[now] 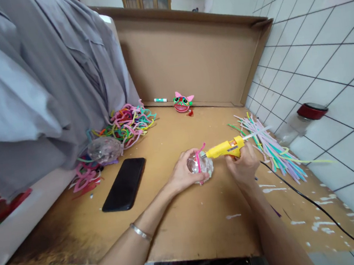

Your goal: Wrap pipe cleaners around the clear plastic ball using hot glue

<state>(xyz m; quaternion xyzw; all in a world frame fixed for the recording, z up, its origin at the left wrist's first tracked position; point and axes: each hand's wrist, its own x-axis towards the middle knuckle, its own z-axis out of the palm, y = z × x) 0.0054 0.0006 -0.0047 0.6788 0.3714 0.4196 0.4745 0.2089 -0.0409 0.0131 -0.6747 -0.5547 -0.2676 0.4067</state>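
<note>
My left hand is closed round a clear plastic ball over the middle of the table. A pink pipe cleaner runs across the ball, its curled end sticking up past the top. In my right hand is a yellow hot glue gun, held level with its nozzle pointing left. The metal tip is at the ball beside the pipe cleaner; whether it touches cannot be made out. A clear glue stick juts from the gun's back.
A black phone lies left. Mixed pipe cleaners and another clear ball are behind it. Straight pipe cleaners lie right, near a red-lidded jar. A cat-like figure stands at the cardboard. A black cord trails right.
</note>
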